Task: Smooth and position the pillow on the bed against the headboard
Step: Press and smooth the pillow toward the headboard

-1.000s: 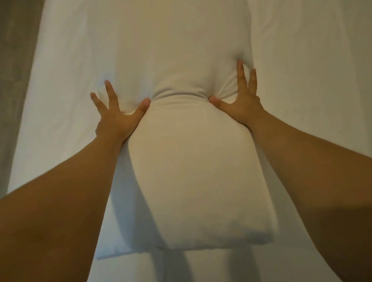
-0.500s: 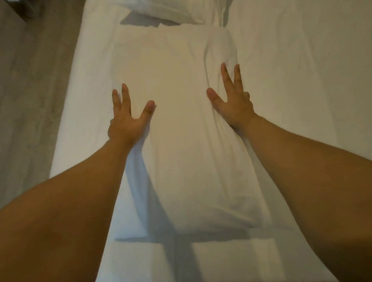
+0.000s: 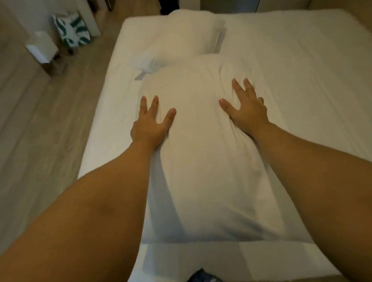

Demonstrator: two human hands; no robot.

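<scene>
A long white pillow (image 3: 205, 152) lies lengthwise on the white bed (image 3: 306, 74), running from the near edge toward the far end. My left hand (image 3: 150, 123) presses flat on the pillow's left side with fingers spread. On the pillow's right side my right hand (image 3: 245, 107) lies flat, fingers spread, dimpling the cover. Neither hand grips anything. A second white pillow (image 3: 188, 33) rests beyond it at the far end of the bed, touching the first. No headboard is clearly visible.
Wooden floor (image 3: 29, 138) runs along the bed's left side. A small white box-shaped object (image 3: 42, 49) and a white-and-green bag (image 3: 73, 30) stand on the floor at the far left. A dark object (image 3: 169, 1) is past the far edge. Blue denim (image 3: 205, 280) shows at the bottom.
The view has lifted, so more of the bed and room shows. Both hands have slid along the pillow's sides, and the pinched waist seen one second ago is gone.
</scene>
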